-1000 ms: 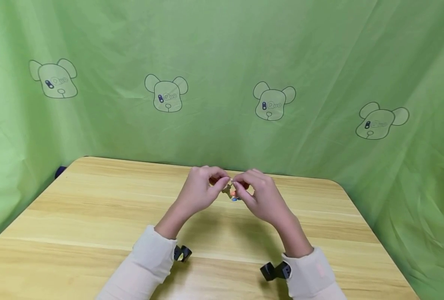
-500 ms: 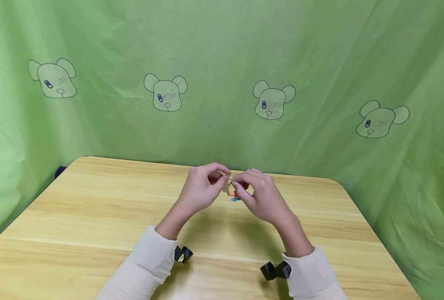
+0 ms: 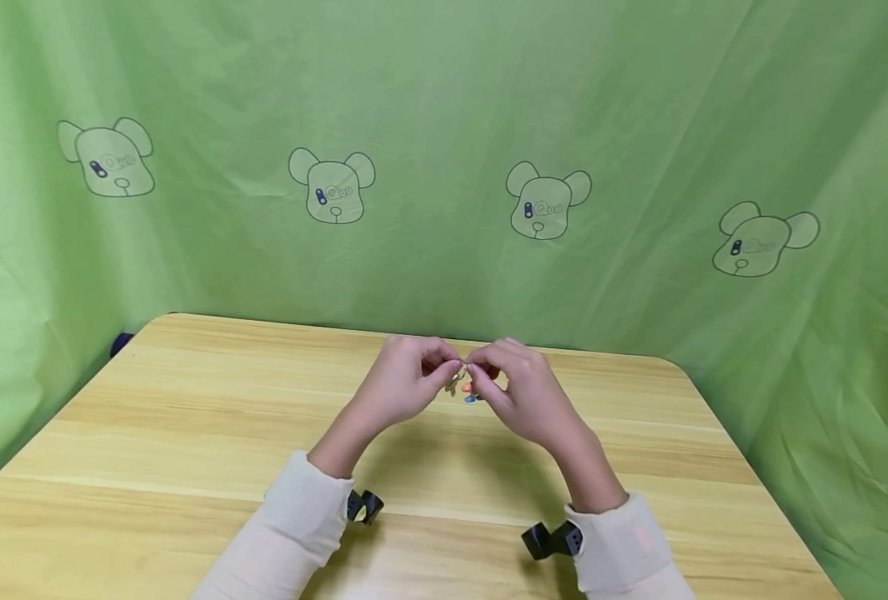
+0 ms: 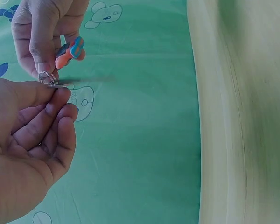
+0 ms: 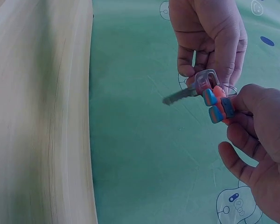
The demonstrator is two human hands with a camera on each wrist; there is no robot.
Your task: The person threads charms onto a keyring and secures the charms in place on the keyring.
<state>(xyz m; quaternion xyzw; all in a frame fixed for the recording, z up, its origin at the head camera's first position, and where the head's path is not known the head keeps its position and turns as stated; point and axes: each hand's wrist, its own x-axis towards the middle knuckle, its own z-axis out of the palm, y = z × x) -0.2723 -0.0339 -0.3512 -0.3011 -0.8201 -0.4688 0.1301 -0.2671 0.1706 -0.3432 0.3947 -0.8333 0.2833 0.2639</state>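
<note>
Above the far part of the table, my left hand (image 3: 402, 379) and right hand (image 3: 519, 387) meet at a small metal key ring (image 4: 45, 77). Between thumb and index finger, my left hand pinches the ring's edge beside the key. The key (image 5: 182, 96) has a clear plastic head and points away from the fingers. On the other side, my right hand pinches the ring near a small orange and blue figure charm (image 5: 218, 105), which hangs below those fingertips. Fingers hide part of the ring, so how the key sits on it cannot be told.
The wood-grain table (image 3: 188, 417) spreads beneath both forearms. A green curtain (image 3: 444, 267) with bear-head drawings stands behind and at both sides. Black wrist cameras (image 3: 537, 542) are strapped at the cuffs.
Half a second ago my left index finger was lifted from the thumb; now it is back down, pinching. The key has shifted slightly under the fingers. My right hand has stayed nearly still.
</note>
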